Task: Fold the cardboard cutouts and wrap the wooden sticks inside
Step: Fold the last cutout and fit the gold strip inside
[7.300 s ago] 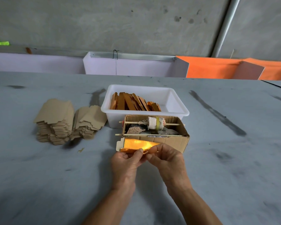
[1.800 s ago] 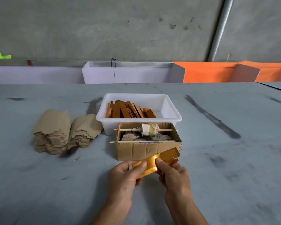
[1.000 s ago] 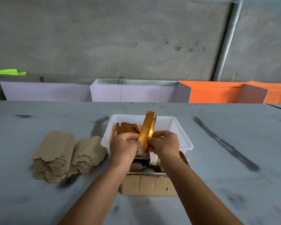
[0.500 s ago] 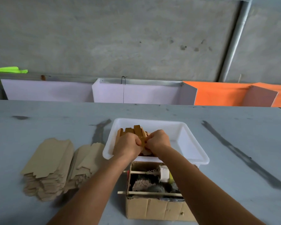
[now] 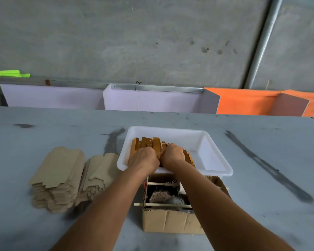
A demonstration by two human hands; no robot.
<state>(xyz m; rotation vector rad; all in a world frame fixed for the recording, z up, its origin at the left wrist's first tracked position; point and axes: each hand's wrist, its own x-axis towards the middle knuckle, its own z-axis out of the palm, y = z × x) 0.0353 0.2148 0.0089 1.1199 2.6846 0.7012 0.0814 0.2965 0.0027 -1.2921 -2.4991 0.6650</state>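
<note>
My left hand [image 5: 145, 157] and my right hand [image 5: 173, 153] sit knuckle to knuckle inside the white tray [image 5: 216, 154]. Their curled fingers hold a gold wrapped packet [image 5: 159, 153] down among a row of upright gold wrapped packets [image 5: 145, 141]; the fingertips are hidden. Left of the tray lie two stacks of flat brown cardboard cutouts [image 5: 60, 171], the smaller stack [image 5: 100, 169] nearer the tray.
An open cardboard box [image 5: 170, 221] stands right in front of the tray, under my forearms, with thin wooden skewers [image 5: 163, 204] across its top and fibrous material inside. White and orange panels [image 5: 152, 100] line the table's far edge below a concrete wall.
Both hands carried the gold folded packet from in front of the cardboard box up over it and into the white tray, then pushed it down among the other packets.
</note>
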